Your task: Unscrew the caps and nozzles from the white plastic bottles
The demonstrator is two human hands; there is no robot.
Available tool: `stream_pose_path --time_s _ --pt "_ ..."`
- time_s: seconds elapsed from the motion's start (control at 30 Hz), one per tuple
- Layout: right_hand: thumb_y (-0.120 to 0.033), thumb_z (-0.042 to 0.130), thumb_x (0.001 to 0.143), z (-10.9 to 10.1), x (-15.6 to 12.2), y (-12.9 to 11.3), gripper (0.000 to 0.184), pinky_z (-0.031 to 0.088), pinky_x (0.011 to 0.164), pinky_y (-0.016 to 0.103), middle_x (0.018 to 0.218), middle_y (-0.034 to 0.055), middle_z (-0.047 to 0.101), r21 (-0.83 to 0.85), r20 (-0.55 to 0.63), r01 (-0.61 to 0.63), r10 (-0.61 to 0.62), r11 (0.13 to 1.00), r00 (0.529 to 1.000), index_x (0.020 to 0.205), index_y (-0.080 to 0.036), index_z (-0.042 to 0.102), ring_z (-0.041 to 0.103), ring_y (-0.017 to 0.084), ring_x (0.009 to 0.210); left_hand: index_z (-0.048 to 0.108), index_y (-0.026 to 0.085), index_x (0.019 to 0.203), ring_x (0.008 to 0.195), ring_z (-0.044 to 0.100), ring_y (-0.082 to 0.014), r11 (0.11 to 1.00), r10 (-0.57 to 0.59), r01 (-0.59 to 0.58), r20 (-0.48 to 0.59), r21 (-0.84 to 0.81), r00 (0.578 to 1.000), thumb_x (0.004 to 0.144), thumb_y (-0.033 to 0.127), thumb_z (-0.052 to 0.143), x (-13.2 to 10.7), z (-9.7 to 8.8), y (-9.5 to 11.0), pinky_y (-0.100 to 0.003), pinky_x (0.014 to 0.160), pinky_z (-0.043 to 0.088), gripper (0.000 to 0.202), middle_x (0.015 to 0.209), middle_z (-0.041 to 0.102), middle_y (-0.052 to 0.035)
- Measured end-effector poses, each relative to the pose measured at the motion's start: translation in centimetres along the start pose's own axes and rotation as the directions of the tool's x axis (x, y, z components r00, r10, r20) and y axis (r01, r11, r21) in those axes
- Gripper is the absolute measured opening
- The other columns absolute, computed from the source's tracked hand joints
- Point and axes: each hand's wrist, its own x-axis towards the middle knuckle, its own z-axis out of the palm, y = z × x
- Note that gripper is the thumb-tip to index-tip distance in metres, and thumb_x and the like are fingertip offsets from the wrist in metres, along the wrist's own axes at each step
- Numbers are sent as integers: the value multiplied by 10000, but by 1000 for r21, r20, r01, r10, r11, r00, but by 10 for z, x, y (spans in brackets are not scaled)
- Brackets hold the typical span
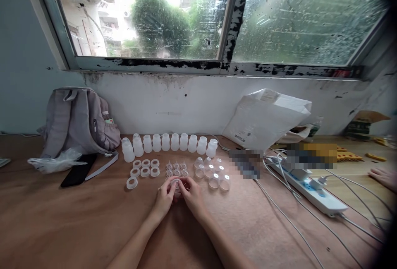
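Note:
My left hand (pixel 163 198) and my right hand (pixel 191 194) meet at the middle of the brown table, fingers pinched together around a small clear plastic piece (pixel 175 183). Just beyond them lie white rings (pixel 145 171), small clear nipples (pixel 176 169) and clear round caps (pixel 214 173) in three groups. Behind those stands a row of small white bottles (pixel 169 142) along the wall.
A grey backpack (pixel 77 120) leans at the back left, with a crumpled plastic bag (pixel 56 162) and a black phone (pixel 77 170) in front of it. A white parcel bag (pixel 266 118) sits at the back right. A power strip (pixel 310 190) with cables lies right. Another person's hand (pixel 383 176) rests at the far right.

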Motion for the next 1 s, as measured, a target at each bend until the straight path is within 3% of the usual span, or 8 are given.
stream_pose_path --time_s 0.57,0.73,0.87,1.0 --pt "-303 481 767 6 -4 2 140 416 487 211 630 -5 543 -2 6 -4 4 1000 1000 717 -173 499 499 113 553 562 201 784 388 490 -104 990 75 -64 -86 124 993 756 350 445 -4 -1 8 -204 435 378 191 562 582 24" --pt "-257 459 764 5 -2 2 106 444 481 213 680 9 561 35 26 -4 3 999 1000 791 -174 521 531 121 572 604 214 917 512 546 -136 998 46 -40 -103 51 994 731 350 477 -4 0 9 -209 453 405 263 743 649 -23" --pt "-129 453 701 2 -1 0 180 473 540 223 775 13 571 39 58 24 -26 999 998 858 -189 519 559 124 636 555 214 1077 492 529 -136 1000 13 -12 -43 12 999 717 298 483 -5 -1 8 -215 422 412 376 769 654 -34" --pt "-142 456 707 1 -2 -2 172 492 568 235 778 17 581 82 58 17 -22 996 998 862 -188 513 579 134 660 534 196 1109 486 528 -130 999 9 -10 -21 -36 1000 715 315 497 -2 -2 6 -219 437 428 413 774 655 -45"
